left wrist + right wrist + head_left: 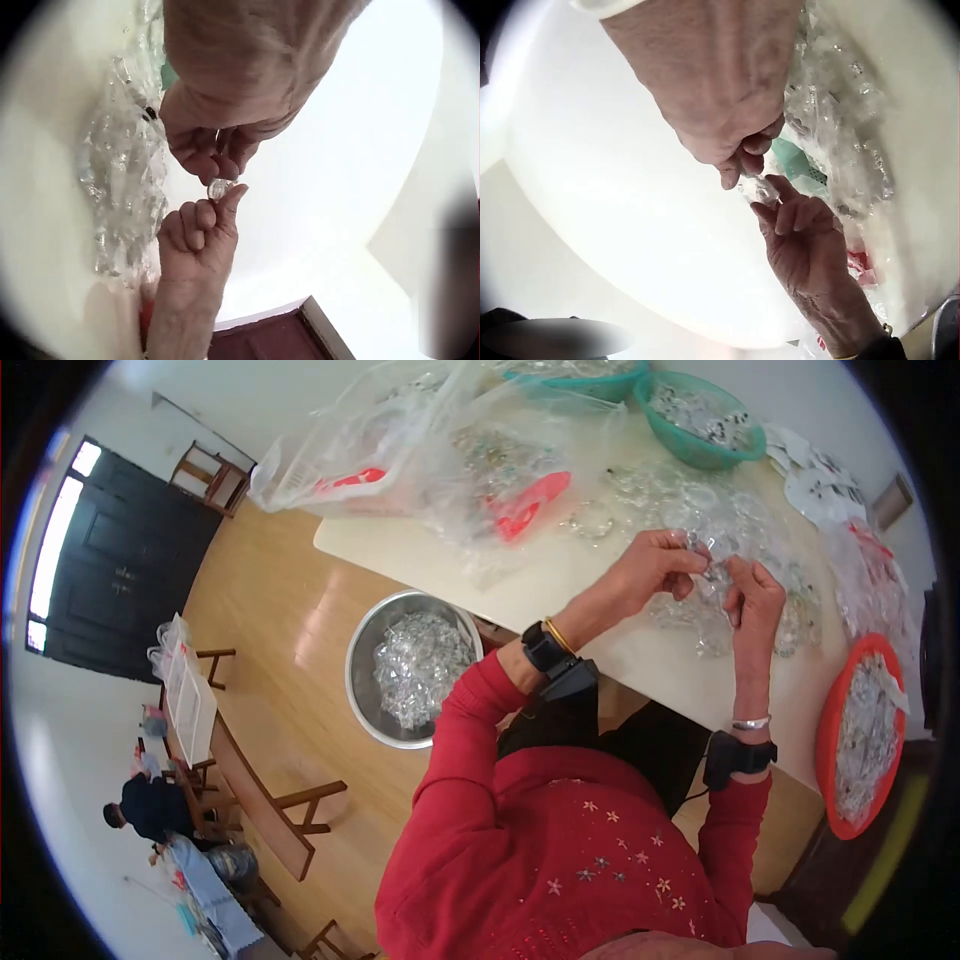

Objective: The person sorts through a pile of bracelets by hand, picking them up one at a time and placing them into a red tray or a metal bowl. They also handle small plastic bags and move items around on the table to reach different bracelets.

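1. Both hands meet on one clear bead. The left hand curls its fingertips round the bead from one side. The right hand presses its thumb against the other side, with its other fingers folded into the palm.
2. From the right wrist, the right hand has its fingers bent tight over the bead, and the left hand pinches it from the far side.
3. The bead is held in the air between the two sets of fingertips, just above the table.
4. A pile of clear beads lies right under and just beyond the grip, touching the table.
5. From the head view, the left hand and right hand are fingertip to fingertip.
6. Farther past the grip stand two green baskets.
7. Clear plastic bags lie off to the left-hand side of the grip.
8. A red basket sits at the right-hand side.
9. A metal bowl of clear pieces stands on the floor, below and left of the grip.
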The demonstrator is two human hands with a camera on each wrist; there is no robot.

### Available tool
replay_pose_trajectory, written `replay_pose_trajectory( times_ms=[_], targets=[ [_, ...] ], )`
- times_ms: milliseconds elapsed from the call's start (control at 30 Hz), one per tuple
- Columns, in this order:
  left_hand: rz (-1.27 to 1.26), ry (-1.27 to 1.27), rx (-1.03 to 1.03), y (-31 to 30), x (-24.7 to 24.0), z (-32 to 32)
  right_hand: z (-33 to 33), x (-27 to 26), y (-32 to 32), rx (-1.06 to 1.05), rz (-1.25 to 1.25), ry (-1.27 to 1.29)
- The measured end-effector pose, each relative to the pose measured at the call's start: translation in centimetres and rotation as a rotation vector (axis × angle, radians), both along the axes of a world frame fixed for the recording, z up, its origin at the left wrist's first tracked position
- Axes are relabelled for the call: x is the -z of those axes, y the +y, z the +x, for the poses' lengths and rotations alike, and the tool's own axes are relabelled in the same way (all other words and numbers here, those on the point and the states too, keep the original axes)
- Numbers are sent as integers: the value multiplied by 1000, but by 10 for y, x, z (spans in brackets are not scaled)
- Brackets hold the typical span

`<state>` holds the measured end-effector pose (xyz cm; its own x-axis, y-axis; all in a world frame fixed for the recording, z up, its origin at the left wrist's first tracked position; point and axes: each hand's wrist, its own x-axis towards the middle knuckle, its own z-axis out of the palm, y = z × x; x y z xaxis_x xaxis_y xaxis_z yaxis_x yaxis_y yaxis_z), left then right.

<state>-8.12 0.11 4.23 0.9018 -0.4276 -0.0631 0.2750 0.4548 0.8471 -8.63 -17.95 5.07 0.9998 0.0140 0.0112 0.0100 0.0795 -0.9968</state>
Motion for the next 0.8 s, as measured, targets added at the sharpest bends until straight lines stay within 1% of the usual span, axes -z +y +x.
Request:
replay_pose_trajectory(
  times_ms=[100,133,200,233,267,333,367,433,467,567,767,800],
  targets=[
    [336,-509,-308,-1,8,-14,-6,-2,5,-14,-31,82],
    [332,-505,-310,3,9,-14,-11,-7,13,-48,127,104],
    [595,-1021,-540,8,11,-16,-22,-12,25,-96,440,152],
    [712,-1280,-643,8,13,-17,-24,-10,27,-71,433,158],
    [684,-1273,-617,5,15,-18,-22,-6,27,-83,355,102],
    [396,-806,-644,0,20,-22,-21,1,20,-92,191,1],
    [374,-801,-613,2,17,-23,-24,0,19,-56,181,6],
    [-11,-231,-388,14,7,-26,-30,-7,25,-49,160,-34],
    [-17,-226,-373,18,7,-26,-31,-9,26,-54,150,-55],
    [149,-243,-234,23,8,-27,-28,-3,26,-69,184,-35],
    [160,-250,-182,15,11,-28,-29,-3,26,-21,181,5],
    [176,-242,-184,16,13,-27,-29,-3,28,-18,214,16]
  ],
)
